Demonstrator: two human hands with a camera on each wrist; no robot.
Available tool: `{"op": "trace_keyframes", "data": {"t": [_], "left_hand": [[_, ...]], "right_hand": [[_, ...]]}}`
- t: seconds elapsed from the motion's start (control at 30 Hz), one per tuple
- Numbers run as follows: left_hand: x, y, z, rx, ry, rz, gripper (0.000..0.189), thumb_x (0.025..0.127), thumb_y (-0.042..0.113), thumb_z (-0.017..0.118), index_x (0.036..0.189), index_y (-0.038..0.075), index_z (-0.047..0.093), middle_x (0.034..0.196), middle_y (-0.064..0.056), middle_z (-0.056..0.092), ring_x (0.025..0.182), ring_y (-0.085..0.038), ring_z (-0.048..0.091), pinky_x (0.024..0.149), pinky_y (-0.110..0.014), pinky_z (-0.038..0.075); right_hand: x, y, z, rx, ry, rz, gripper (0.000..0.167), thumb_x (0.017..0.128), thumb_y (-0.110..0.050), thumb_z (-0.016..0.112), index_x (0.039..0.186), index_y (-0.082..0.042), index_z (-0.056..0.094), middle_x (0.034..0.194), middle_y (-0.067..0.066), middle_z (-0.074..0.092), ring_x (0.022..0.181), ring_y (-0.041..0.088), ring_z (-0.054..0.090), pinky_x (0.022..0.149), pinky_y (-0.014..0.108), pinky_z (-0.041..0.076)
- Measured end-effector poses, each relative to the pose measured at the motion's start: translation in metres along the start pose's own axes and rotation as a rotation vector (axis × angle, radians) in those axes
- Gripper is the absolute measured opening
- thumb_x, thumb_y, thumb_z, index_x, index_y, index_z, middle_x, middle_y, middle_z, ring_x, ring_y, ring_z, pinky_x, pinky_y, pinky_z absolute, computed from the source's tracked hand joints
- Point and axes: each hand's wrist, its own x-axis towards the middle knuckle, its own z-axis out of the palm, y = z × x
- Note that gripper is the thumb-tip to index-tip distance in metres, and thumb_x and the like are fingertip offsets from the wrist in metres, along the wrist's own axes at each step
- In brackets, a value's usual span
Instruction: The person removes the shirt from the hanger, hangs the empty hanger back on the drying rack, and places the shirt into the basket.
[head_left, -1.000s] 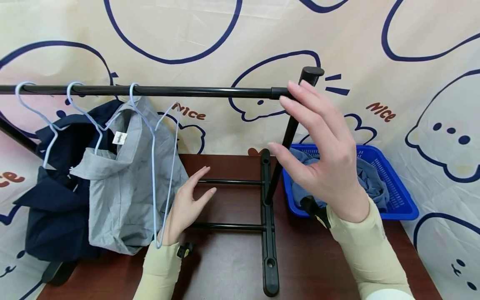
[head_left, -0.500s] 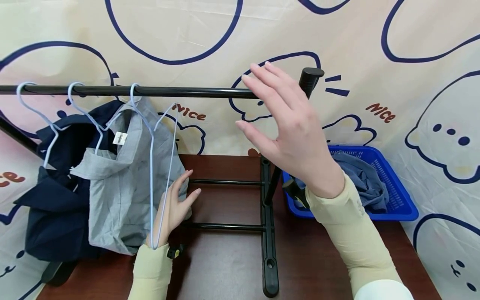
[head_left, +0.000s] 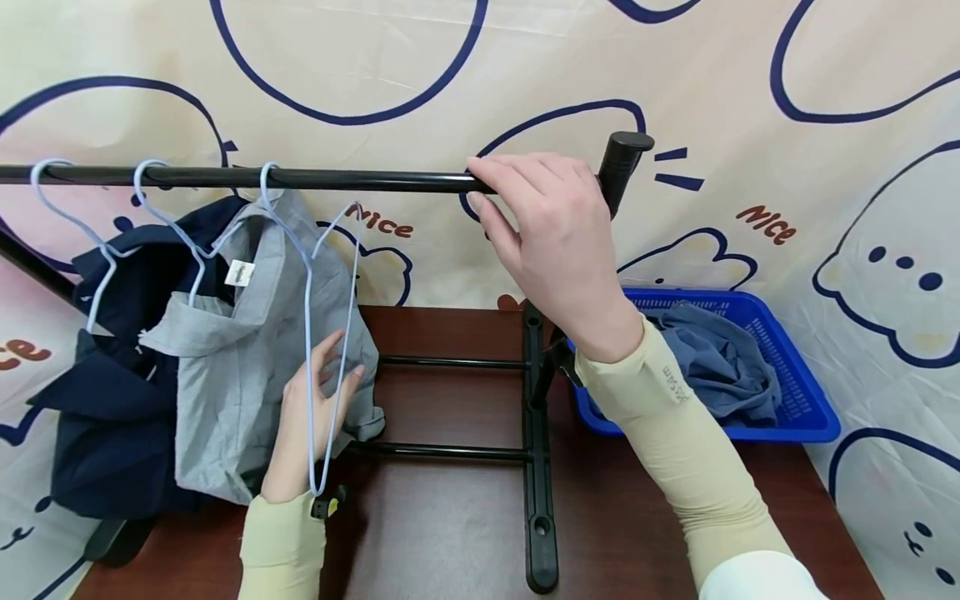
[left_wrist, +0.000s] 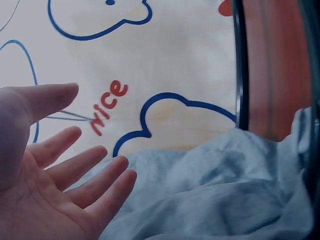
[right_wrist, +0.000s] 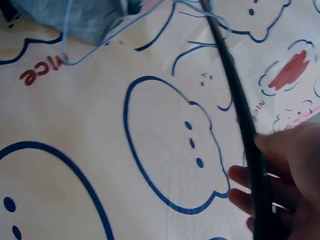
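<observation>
My right hand (head_left: 551,242) grips the black rail (head_left: 390,181) near its right end, fingers over the top and thumb below. In the right wrist view its fingers (right_wrist: 240,176) curl behind the rail. My left hand (head_left: 315,408) is lower down, fingers loosely bent, beside a grey garment (head_left: 247,400). Its palm faces the camera in the left wrist view, in front of grey cloth (left_wrist: 210,185); nothing is held there. A light blue hanger (head_left: 308,333) hangs in front of the left hand and wrist. Whether they touch, I cannot tell.
A navy garment (head_left: 112,433) hangs left of the grey one, with further hangers (head_left: 105,250) on the rail. On the brown table (head_left: 450,533) stands the rack's black foot (head_left: 538,500). A blue basket (head_left: 810,408) with blue cloth (head_left: 712,358) stands at right.
My right hand has moved left from the rack's end post and taken hold of the rail. The left hand has moved left, behind the light blue hanger and closer to the grey garment.
</observation>
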Motion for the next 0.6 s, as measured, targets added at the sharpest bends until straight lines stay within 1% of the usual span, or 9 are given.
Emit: {"op": "trace_keyframes", "data": {"t": [0.07, 0.2, 0.23, 0.33, 0.4, 0.47, 0.6], "left_hand": [[0.002, 0.0, -0.003, -0.008, 0.03, -0.009, 0.055, 0.1, 0.022, 0.068, 0.15, 0.012, 0.05, 0.141, -0.022, 0.056, 0.126, -0.039, 0.056, 0.101, -0.053, 0.045], [0.004, 0.001, -0.01, -0.015, 0.084, -0.004, 0.053, 0.1, 0.022, 0.068, 0.15, 0.016, 0.052, 0.141, -0.017, 0.058, 0.123, -0.038, 0.058, 0.099, -0.053, 0.046], [0.004, 0.001, -0.011, -0.008, 0.102, 0.002, 0.052, 0.1, 0.021, 0.067, 0.15, 0.016, 0.053, 0.141, -0.016, 0.058, 0.121, -0.038, 0.059, 0.097, -0.054, 0.047], [0.005, 0.004, -0.017, 0.001, 0.146, 0.014, 0.049, 0.1, 0.016, 0.065, 0.148, 0.014, 0.054, 0.137, -0.019, 0.06, 0.118, -0.04, 0.061, 0.097, -0.054, 0.048], [0.004, 0.008, -0.022, -0.002, 0.168, 0.015, 0.049, 0.101, 0.013, 0.063, 0.149, 0.013, 0.054, 0.137, -0.02, 0.06, 0.12, -0.039, 0.06, 0.097, -0.053, 0.048], [0.003, 0.013, -0.027, -0.014, 0.176, 0.006, 0.049, 0.101, 0.012, 0.062, 0.149, 0.014, 0.053, 0.141, -0.017, 0.058, 0.124, -0.037, 0.059, 0.099, -0.051, 0.047], [-0.001, 0.028, -0.036, -0.007, 0.19, -0.013, 0.05, 0.103, 0.013, 0.06, 0.151, 0.021, 0.051, 0.147, -0.004, 0.055, 0.127, -0.028, 0.057, 0.101, -0.042, 0.048]], "right_hand": [[-0.001, -0.001, 0.002, -0.016, 0.013, 0.006, 0.028, 0.103, -0.021, 0.063, 0.125, -0.008, 0.074, 0.118, 0.006, 0.073, 0.109, 0.026, 0.064, 0.094, 0.041, 0.044], [-0.001, -0.002, 0.005, -0.018, 0.019, 0.021, 0.027, 0.103, -0.021, 0.063, 0.125, -0.008, 0.074, 0.117, 0.006, 0.073, 0.107, 0.026, 0.063, 0.092, 0.041, 0.043], [-0.001, -0.002, 0.005, -0.016, 0.018, 0.026, 0.027, 0.103, -0.021, 0.063, 0.125, -0.009, 0.074, 0.117, 0.006, 0.073, 0.108, 0.026, 0.063, 0.092, 0.04, 0.043], [-0.001, -0.002, 0.005, -0.016, 0.019, 0.028, 0.027, 0.103, -0.021, 0.063, 0.125, -0.009, 0.074, 0.116, 0.006, 0.073, 0.107, 0.026, 0.063, 0.092, 0.04, 0.043], [-0.001, -0.002, 0.006, -0.01, 0.022, 0.028, 0.027, 0.103, -0.021, 0.063, 0.124, -0.008, 0.074, 0.116, 0.006, 0.074, 0.107, 0.026, 0.063, 0.092, 0.041, 0.043], [-0.001, -0.002, 0.006, -0.009, 0.025, 0.027, 0.027, 0.103, -0.021, 0.064, 0.124, -0.008, 0.075, 0.115, 0.006, 0.074, 0.107, 0.026, 0.063, 0.091, 0.041, 0.043], [-0.001, -0.002, 0.006, -0.008, 0.025, 0.03, 0.027, 0.103, -0.021, 0.063, 0.124, -0.008, 0.075, 0.116, 0.006, 0.074, 0.107, 0.026, 0.063, 0.091, 0.041, 0.043]]}}
